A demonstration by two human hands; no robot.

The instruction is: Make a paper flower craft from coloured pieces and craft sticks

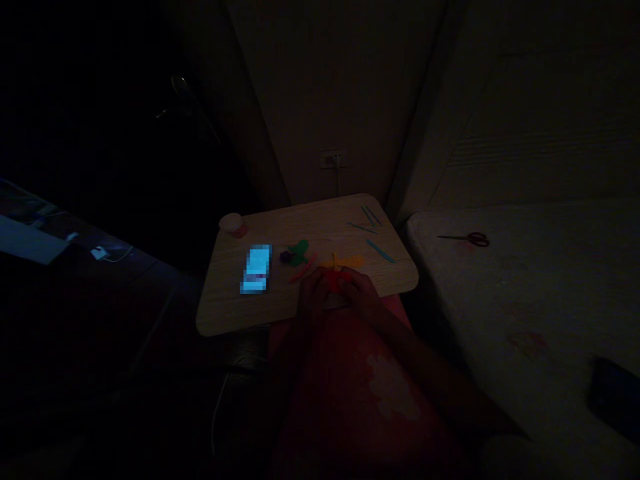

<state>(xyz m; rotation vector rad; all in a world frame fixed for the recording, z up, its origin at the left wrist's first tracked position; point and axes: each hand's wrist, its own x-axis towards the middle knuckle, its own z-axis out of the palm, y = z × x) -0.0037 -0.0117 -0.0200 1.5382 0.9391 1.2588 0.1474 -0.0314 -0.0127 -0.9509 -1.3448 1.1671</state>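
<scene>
In the dim head view, my left hand (313,288) and my right hand (360,291) come together at the near edge of a small wooden table (225,307). Between them is a soft-looking red piece (338,283), its kind not clear in this light. Fingers of both hands close on it from either side. Just beyond lies a yellow piece (353,262) with an upright yellow strip. A pink stick (303,268) rests left of my left hand, beside a green rounded piece (299,251) and a small dark purple lump (287,257).
A lit phone (257,269) lies on the table's left, a paper cup (233,225) behind it. Several teal sticks (381,251) are at the right. Scissors (470,239) lie on a pale surface (500,287) beyond. A wall socket (333,159) holds a plugged cable.
</scene>
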